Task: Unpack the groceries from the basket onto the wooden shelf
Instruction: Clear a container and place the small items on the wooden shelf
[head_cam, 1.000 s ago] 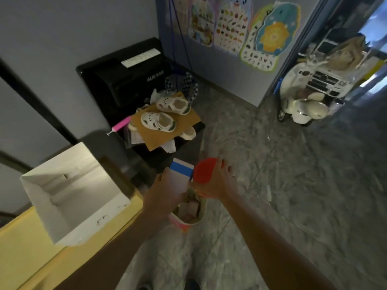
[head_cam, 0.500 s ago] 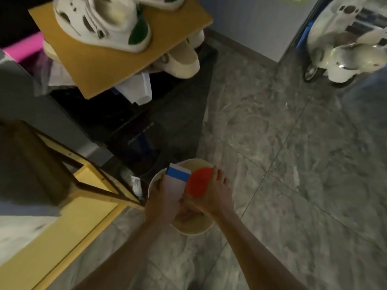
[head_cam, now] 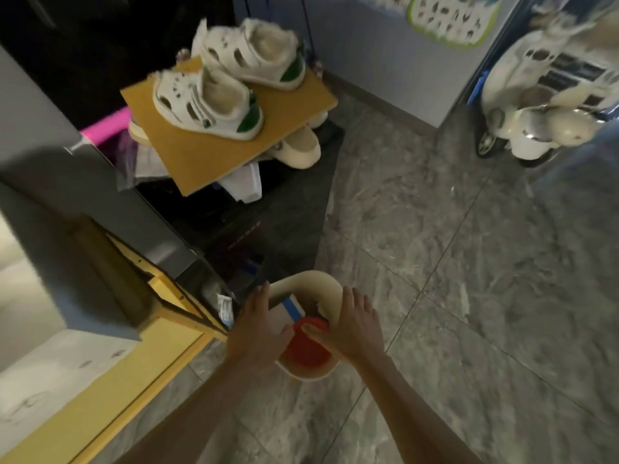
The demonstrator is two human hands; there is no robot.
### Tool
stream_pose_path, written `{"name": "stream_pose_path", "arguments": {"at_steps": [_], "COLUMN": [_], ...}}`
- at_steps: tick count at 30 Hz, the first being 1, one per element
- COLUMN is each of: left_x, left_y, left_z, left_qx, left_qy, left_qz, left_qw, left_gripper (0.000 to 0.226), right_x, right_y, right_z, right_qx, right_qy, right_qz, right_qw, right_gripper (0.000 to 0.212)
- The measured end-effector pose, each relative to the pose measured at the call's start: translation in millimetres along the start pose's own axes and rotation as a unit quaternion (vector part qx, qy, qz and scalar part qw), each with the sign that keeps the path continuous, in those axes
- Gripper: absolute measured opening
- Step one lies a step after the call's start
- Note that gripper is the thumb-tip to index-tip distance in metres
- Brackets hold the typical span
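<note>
Left hand [head_cam: 258, 326]: reaches down into the basket, palm curled over a white box with a blue stripe [head_cam: 290, 313], thumb lying across its near edge; whether it grips the box firmly I cannot tell.
Right hand [head_cam: 351, 324]: fingers spread and lying over the basket's right rim, thumb resting on top of a red lid [head_cam: 306, 346]; not closed around it.
Basket [head_cam: 308, 283]: cream, round, standing on the grey marble floor [head_cam: 435, 262] just beside the shelf; box and red-lidded item both inside it.
Wooden shelf [head_cam: 110, 380]: yellow, at the left, its corner close to the left hand.
Black cabinet [head_cam: 268, 216]: beyond the basket.
Board [head_cam: 207, 155]: tan, tilted on the clutter above the cabinet, carrying two white children's sandals [head_cam: 207, 102].
Toy scooter [head_cam: 536, 128]: cream, far right, blurred.
</note>
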State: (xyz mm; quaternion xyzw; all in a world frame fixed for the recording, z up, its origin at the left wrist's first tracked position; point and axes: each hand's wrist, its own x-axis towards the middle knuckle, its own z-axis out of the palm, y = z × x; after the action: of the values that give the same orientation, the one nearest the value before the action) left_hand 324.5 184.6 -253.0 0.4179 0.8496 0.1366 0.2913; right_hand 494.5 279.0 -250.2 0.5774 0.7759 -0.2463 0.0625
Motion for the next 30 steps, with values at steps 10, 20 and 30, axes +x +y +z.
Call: {"name": "stream_pose_path", "arguments": {"at_steps": [10,20,30], "left_x": [-102,-226,-343], "left_y": [109,180,161], "left_z": [-219,-432,-541], "left_qx": [0.033,0.069,0.113], "left_qy": [0.034,0.176,0.256], "left_qz": [0.147,0.203,0.177], "left_qw": [0.988,0.961,0.943], "left_gripper": [0.104,0.100,0.109], "right_x": [-105,-227,-333], "right_y": [-58,-133,-189], "right_z": [-240,-461,-523], "right_qx": [0.011,-0.009,0.028], "right_qy": [0.040,0.139,0.150], "right_qz": [-0.042,-0.154,-0.214], "right_qw": [0.998,0.978,0.965], "right_gripper": [0.137,0.130,0.130]}}
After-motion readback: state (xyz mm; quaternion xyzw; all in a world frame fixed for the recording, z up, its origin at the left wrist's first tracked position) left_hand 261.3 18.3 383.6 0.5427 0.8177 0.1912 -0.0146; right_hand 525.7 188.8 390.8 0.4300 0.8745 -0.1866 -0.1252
